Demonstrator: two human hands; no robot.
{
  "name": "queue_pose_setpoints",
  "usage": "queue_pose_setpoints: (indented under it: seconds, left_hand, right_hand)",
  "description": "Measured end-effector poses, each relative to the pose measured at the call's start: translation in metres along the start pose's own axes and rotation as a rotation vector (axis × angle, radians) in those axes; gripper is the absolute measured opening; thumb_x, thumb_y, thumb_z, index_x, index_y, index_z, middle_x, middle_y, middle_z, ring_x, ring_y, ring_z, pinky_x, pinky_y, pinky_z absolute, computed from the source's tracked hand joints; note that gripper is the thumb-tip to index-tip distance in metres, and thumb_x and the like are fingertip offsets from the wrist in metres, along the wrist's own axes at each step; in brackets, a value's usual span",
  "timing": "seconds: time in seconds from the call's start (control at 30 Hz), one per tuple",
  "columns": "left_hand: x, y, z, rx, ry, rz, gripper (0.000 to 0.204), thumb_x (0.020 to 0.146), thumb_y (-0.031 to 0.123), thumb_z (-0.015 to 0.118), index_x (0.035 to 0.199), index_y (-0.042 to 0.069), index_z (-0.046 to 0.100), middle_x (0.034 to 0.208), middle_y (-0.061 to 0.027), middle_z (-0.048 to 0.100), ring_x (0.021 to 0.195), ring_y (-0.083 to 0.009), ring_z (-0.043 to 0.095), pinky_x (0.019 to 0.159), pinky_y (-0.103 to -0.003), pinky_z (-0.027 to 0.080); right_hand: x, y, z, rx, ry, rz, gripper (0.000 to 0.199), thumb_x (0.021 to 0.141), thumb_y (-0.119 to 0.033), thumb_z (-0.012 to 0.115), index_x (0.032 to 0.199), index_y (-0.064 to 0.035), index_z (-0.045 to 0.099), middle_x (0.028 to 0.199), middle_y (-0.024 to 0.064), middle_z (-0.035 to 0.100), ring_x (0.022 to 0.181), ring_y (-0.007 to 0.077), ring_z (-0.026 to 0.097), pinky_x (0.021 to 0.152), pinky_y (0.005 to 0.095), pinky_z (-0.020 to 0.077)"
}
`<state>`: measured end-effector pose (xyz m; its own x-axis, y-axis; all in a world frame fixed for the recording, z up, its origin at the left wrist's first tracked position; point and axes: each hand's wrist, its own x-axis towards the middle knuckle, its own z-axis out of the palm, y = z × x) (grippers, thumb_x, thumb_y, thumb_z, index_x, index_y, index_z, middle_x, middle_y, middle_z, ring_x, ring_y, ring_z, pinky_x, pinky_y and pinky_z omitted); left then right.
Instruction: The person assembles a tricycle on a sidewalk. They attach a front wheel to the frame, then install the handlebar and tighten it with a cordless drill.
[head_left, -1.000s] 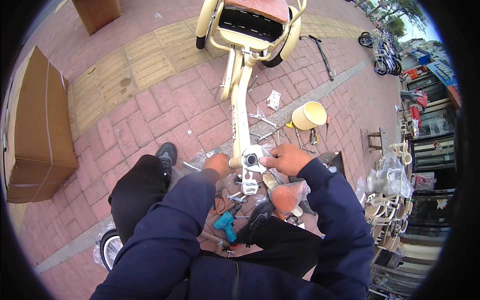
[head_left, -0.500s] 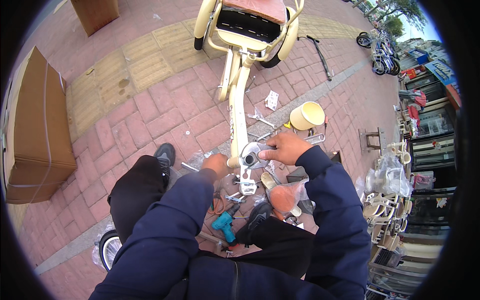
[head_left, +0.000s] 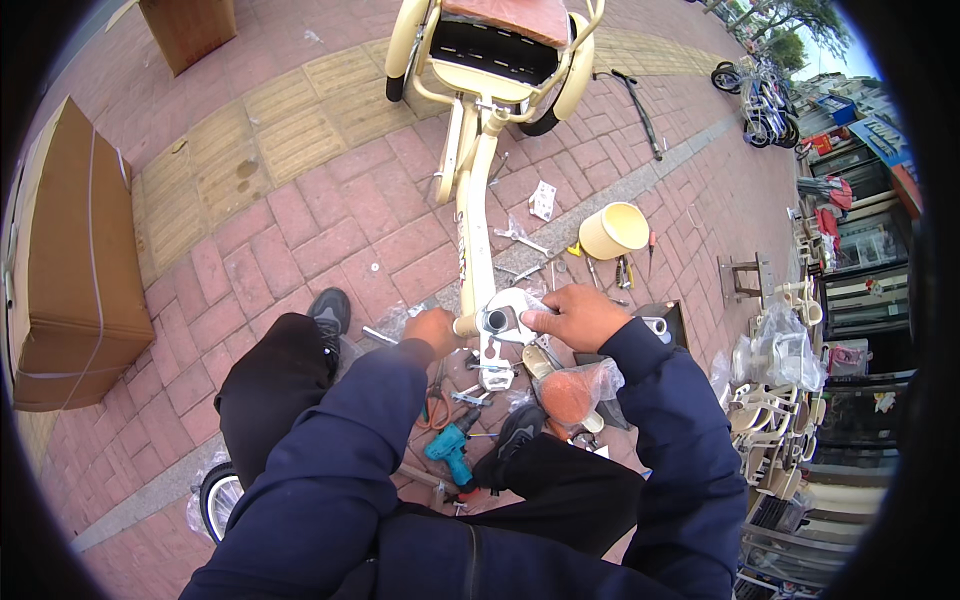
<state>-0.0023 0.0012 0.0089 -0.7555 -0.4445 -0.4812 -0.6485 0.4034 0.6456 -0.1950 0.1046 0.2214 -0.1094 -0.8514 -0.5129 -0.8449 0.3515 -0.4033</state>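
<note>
A cream tricycle frame (head_left: 474, 235) stretches toward me, its rear wheels at the far end. At its near end is a pale metal bracket (head_left: 515, 305) around a round dark opening. My right hand (head_left: 575, 317) pinches the bracket's right edge between thumb and fingers. My left hand (head_left: 432, 332) is closed round a short beige tube (head_left: 466, 326) at the bracket's left; its palm side is hidden. Below the bracket hangs a white slotted piece (head_left: 495, 368). Beyond my right wrist shows a pale round tube end (head_left: 656, 326); whether it joins the bracket is hidden.
Around my shoes lie a teal power drill (head_left: 450, 452), orange-handled scissors (head_left: 435, 408) and a plastic-wrapped orange piece (head_left: 568, 397). A cream bucket (head_left: 614, 232), pliers (head_left: 625, 272) and wrenches (head_left: 520, 236) are ahead. A tall cardboard box (head_left: 85, 260) stands left; wrapped parts (head_left: 780, 360) are piled right.
My right hand has shifted slightly right and down with the bracket's edge. The pale tube past my wrist has swung downward, uncovering the pliers. My left hand stays in place.
</note>
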Motion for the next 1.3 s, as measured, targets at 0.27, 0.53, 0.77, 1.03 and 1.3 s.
queue_pose_setpoints:
  seconds: [0.27, 0.53, 0.77, 1.03, 1.3]
  left_hand:
    - [0.0, -0.002, 0.0, 0.014, -0.007, -0.007, 0.044, 0.075, 0.047, 0.08, 0.095, 0.008, 0.075, 0.097, -0.0142, 0.073, 0.095, -0.0331, 0.07, 0.083, -0.045, 0.054]
    - [-0.002, 0.001, -0.003, 0.017, -0.025, -0.022, 0.041, 0.076, 0.045, 0.079, 0.097, 0.01, 0.075, 0.1, -0.0128, 0.073, 0.097, -0.0327, 0.07, 0.086, -0.044, 0.054]
    - [-0.001, 0.0, 0.0, -0.006, -0.018, -0.03, 0.042, 0.076, 0.047, 0.079, 0.097, 0.011, 0.075, 0.1, -0.0127, 0.073, 0.098, -0.0329, 0.069, 0.086, -0.045, 0.053]
    - [-0.001, -0.003, 0.0, -0.034, 0.015, 0.013, 0.041, 0.074, 0.045, 0.079, 0.093, 0.009, 0.074, 0.094, -0.0199, 0.072, 0.09, -0.0405, 0.069, 0.081, -0.047, 0.055]
    - [-0.011, 0.008, -0.005, -0.085, 0.054, -0.05, 0.038, 0.074, 0.04, 0.08, 0.093, 0.007, 0.075, 0.093, -0.0198, 0.072, 0.091, -0.039, 0.069, 0.082, -0.047, 0.055]
  right_hand:
    - [0.027, 0.001, -0.016, -0.052, -0.078, -0.002, 0.06, 0.09, -0.058, 0.059, 0.087, 0.0004, 0.073, 0.079, 0.0238, 0.067, 0.079, 0.0414, 0.065, 0.073, 0.0486, 0.0501]
    - [-0.029, -0.013, 0.048, 0.301, 0.065, 0.235, 0.063, 0.098, -0.055, 0.05, 0.08, 0.0037, 0.066, 0.073, 0.025, 0.062, 0.074, 0.043, 0.06, 0.071, 0.0496, 0.0463]
    - [0.006, -0.006, -0.005, -0.096, 0.012, -0.011, 0.058, 0.092, -0.055, 0.059, 0.085, 0.0013, 0.07, 0.074, 0.024, 0.064, 0.073, 0.0425, 0.062, 0.069, 0.0487, 0.0481]
    - [0.049, -0.015, -0.034, -0.268, -0.147, -0.069, 0.062, 0.082, -0.062, 0.066, 0.086, -0.0007, 0.074, 0.076, 0.0211, 0.068, 0.078, 0.0417, 0.066, 0.074, 0.0487, 0.0512]
    - [-0.008, -0.01, 0.031, 0.111, 0.121, 0.118, 0.06, 0.092, -0.057, 0.059, 0.082, 0.0013, 0.071, 0.069, 0.0232, 0.062, 0.069, 0.0401, 0.06, 0.067, 0.0488, 0.0463]
